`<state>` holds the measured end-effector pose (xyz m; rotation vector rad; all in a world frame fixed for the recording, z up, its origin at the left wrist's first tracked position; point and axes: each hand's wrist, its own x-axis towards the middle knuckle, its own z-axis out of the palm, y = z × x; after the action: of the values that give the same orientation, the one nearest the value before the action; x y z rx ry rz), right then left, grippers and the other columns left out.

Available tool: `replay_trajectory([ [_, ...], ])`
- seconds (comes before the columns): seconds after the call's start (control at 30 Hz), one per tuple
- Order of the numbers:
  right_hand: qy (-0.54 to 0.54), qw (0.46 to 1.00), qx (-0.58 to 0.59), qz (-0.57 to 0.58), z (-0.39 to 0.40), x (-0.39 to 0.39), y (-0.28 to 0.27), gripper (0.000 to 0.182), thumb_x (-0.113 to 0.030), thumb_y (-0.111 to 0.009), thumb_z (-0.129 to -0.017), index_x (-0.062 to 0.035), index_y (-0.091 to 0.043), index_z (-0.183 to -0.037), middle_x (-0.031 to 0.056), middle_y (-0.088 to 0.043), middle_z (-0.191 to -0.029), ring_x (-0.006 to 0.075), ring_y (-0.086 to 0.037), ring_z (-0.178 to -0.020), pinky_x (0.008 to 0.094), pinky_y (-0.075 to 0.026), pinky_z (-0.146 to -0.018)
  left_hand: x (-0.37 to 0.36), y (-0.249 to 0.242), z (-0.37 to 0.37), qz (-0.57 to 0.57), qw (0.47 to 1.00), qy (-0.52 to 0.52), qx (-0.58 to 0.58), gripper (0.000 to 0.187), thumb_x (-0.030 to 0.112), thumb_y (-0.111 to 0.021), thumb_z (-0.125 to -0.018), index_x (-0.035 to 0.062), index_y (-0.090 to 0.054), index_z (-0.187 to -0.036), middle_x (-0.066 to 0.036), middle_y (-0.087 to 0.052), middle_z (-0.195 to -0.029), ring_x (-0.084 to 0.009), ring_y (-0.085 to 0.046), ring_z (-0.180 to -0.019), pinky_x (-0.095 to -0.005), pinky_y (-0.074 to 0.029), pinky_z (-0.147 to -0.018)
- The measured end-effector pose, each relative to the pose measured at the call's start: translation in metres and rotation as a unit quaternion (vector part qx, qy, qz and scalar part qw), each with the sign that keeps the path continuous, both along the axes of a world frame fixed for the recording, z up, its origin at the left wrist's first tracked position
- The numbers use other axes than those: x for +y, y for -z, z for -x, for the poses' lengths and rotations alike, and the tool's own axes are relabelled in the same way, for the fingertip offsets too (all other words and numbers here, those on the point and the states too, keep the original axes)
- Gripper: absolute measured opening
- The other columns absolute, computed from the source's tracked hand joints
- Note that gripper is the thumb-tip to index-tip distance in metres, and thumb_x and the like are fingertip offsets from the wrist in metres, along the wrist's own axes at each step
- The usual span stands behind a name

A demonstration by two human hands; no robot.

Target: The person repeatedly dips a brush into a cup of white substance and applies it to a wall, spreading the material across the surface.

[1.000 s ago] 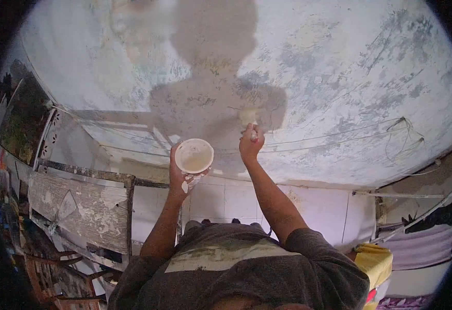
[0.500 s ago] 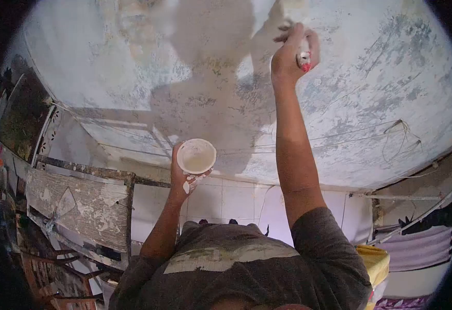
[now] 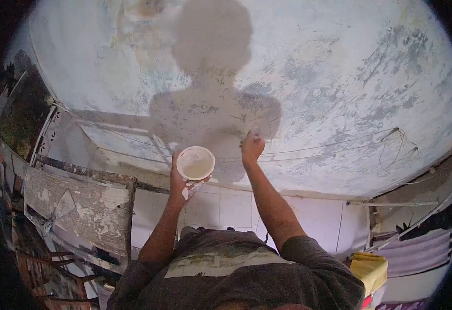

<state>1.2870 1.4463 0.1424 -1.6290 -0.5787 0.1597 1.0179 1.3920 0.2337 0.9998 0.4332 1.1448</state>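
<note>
We see the left hand (image 3: 181, 187) curled around a white tub (image 3: 196, 177), palm and fingers cupping its side and base, with white smears on the skin. The tub is in front of the torso, mouth up, with something pale inside. The right hand (image 3: 253, 149) is closed in a fist about the handle of a paintbrush (image 3: 257, 138); we cannot tell whether its bristles touch the wall (image 3: 334, 103). That wall is patchy white and grey, under a head-and-shoulders shadow (image 3: 213, 46). A thin cable (image 3: 400, 142) dangles at right; a flaking panel (image 3: 81, 206) stands at left.
</note>
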Motion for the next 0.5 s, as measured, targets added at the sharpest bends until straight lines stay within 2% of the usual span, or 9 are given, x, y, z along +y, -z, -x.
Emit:
replay_trajectory([
  [0.1,0.055,0.98,-0.175,-0.071,-0.028,0.032,-0.06,0.028,-0.026,-0.062,-0.087,0.0021,-0.057,-0.09,0.0089,-0.058,-0.066,0.0149,-0.056,-0.059,0.0281,-0.048,-0.049,0.006,0.005,0.0,0.013,0.999,0.027,-0.024,0.035,0.021,-0.049,-0.093,0.0106,-0.036,-0.124,-0.017,-0.055,-0.112,-0.0304,-0.063,-0.091,-0.0401,-0.059,-0.07],
  [0.13,0.032,0.98,-0.1,-0.168,-0.03,0.042,-0.103,0.029,-0.025,-0.063,-0.087,0.0033,-0.058,-0.088,0.0091,-0.059,-0.07,0.0158,-0.057,-0.063,0.0302,-0.048,-0.054,0.006,0.008,0.001,0.071,0.994,0.058,-0.063,0.036,0.021,-0.049,-0.093,0.011,-0.035,-0.125,-0.017,-0.054,-0.113,-0.0308,-0.063,-0.092,-0.041,-0.059,-0.07],
  [0.17,0.024,0.968,-0.03,-0.248,0.032,0.005,-0.208,0.026,-0.023,-0.063,-0.087,-0.0016,-0.055,-0.074,0.0069,-0.059,-0.07,0.015,-0.056,-0.059,0.0316,-0.044,-0.05,0.005,0.007,0.002,0.073,0.994,0.057,-0.061,0.036,0.021,-0.049,-0.093,0.011,-0.035,-0.125,-0.017,-0.054,-0.113,-0.0308,-0.063,-0.092,-0.041,-0.059,-0.07],
  [0.2,-0.021,0.954,-0.066,-0.292,0.027,0.007,-0.24,0.023,-0.019,-0.059,-0.09,-0.0014,-0.053,-0.077,0.006,-0.059,-0.07,0.0113,-0.056,-0.06,0.0261,-0.044,-0.049,0.004,0.006,0.001,0.023,0.999,0.032,-0.026,0.036,0.021,-0.049,-0.093,0.0114,-0.035,-0.125,-0.017,-0.053,-0.114,-0.0312,-0.063,-0.092,-0.0417,-0.059,-0.07],
  [0.27,-0.094,0.919,-0.01,-0.383,0.032,0.004,-0.291,0.02,-0.017,-0.056,-0.091,0.0005,-0.054,-0.082,0.0061,-0.06,-0.069,0.0112,-0.056,-0.06,0.0271,-0.045,-0.051,0.004,0.003,0.002,-0.023,1.0,0.008,0.012,0.036,0.021,-0.048,-0.094,0.0118,-0.034,-0.125,-0.017,-0.053,-0.115,-0.0316,-0.063,-0.092,-0.0424,-0.059,-0.071],
  [0.33,-0.09,0.895,-0.083,-0.429,0.04,0.002,-0.316,0.021,-0.016,-0.057,-0.091,0.0003,-0.056,-0.077,0.007,-0.061,-0.07,0.0129,-0.057,-0.062,0.0287,-0.046,-0.053,0.004,0.0,0.005,0.168,0.983,0.036,-0.061,0.038,0.019,-0.051,-0.092,0.0116,-0.034,-0.126,-0.017,-0.051,-0.117,-0.0308,-0.062,-0.095,-0.0416,-0.059,-0.071],
  [0.37,-0.085,0.861,-0.158,-0.475,0.04,0.002,-0.319,0.023,-0.016,-0.057,-0.09,0.0002,-0.057,-0.073,0.008,-0.061,-0.071,0.0147,-0.059,-0.064,0.0302,-0.047,-0.055,0.003,0.004,0.007,0.171,0.983,0.035,-0.059,0.038,0.019,-0.051,-0.092,0.0116,-0.034,-0.126,-0.017,-0.051,-0.117,-0.0308,-0.062,-0.095,-0.0416,-0.059,-0.071],
  [0.43,-0.064,0.892,-0.187,-0.407,0.026,0.009,-0.291,0.02,-0.015,-0.056,-0.09,0.0001,-0.057,-0.077,0.0077,-0.061,-0.072,0.0155,-0.059,-0.066,0.0302,-0.048,-0.058,0.001,0.013,0.009,-0.054,0.997,-0.01,0.047,0.046,0.012,-0.057,-0.088,0.0114,-0.033,-0.127,-0.016,-0.05,-0.119,-0.0297,-0.061,-0.098,-0.041,-0.06,-0.071],
  [0.5,-0.042,0.915,-0.217,-0.338,0.009,0.018,-0.238,0.017,-0.014,-0.054,-0.091,0.0,-0.058,-0.081,0.0075,-0.061,-0.072,0.0163,-0.059,-0.068,0.0301,-0.048,-0.06,0.0,0.015,0.009,-0.056,0.996,-0.022,0.065,0.051,0.008,-0.06,-0.085,0.0112,-0.032,-0.128,-0.015,-0.05,-0.119,-0.0293,-0.061,-0.099,-0.0405,-0.06,-0.072],
])
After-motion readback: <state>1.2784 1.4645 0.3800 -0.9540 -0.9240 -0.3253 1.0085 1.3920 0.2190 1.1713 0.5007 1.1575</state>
